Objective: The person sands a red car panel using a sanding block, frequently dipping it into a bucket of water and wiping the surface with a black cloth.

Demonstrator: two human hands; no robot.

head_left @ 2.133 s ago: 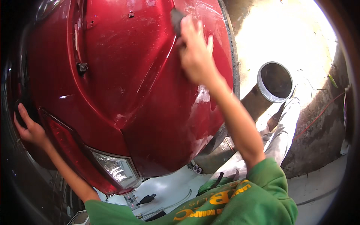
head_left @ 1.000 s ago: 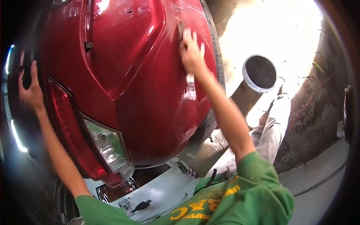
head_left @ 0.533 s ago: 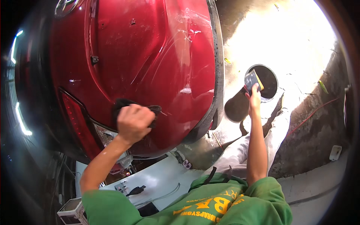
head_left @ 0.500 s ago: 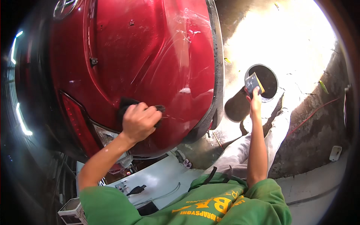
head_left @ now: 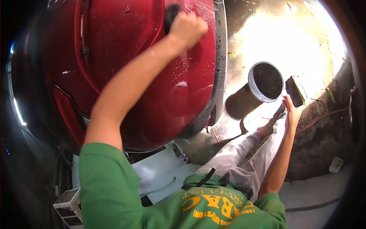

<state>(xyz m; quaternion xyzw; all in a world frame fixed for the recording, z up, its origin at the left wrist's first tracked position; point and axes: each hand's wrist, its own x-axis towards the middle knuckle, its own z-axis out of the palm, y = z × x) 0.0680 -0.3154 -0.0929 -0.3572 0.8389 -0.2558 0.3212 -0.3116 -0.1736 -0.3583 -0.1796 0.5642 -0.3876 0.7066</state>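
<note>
In the head view, the left hand [head_left: 189, 28], a little blurred, has its grip curled over a black soft cloth [head_left: 172, 17] on the far part of the glossy red car body [head_left: 164, 103]. The right hand [head_left: 292, 110] has its grip pinching a dark rectangular block with yellowish edge [head_left: 294, 92], just right of a round dark bucket with grey rim [head_left: 256, 91].

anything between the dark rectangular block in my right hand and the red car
Yes: in this view the round grey-rimmed bucket stands between the dark block and the red car body, left of the right hand. Whether the block sits higher is unclear.
</note>
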